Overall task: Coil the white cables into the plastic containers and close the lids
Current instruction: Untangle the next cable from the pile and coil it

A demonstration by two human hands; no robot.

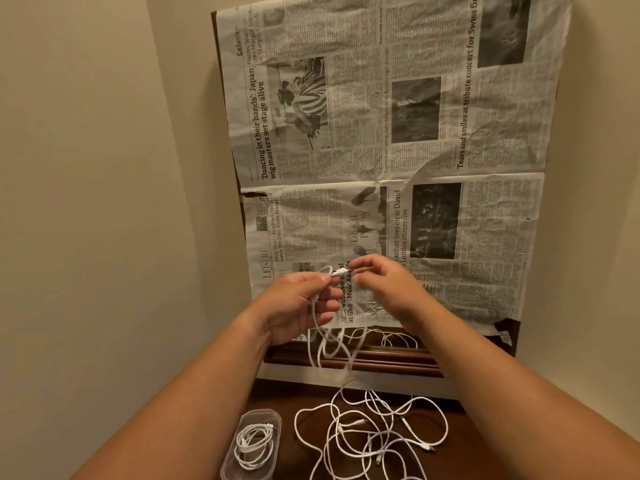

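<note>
- From the head view: mid-coil?
- Yes. Gripping white cable (323,337) loops in left hand (298,306), pinching its plug end with right hand (384,289), raised over newspaper (381,133).
- Next?
- Likely winding tighter, then seeking an empty box. Only one plastic container (251,445) visible, already holding a coil, beside tangled cables (374,434).

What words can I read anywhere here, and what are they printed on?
All on the newspaper:
"'Dancing in their hands': Japan wig masters set stage alive"
"Tears and smiles at tribute concert for Swiss fire", cut off
"LEISURE"
"lives on at David"
Small print: too small to read.
Plastic container: no label seen.
</note>
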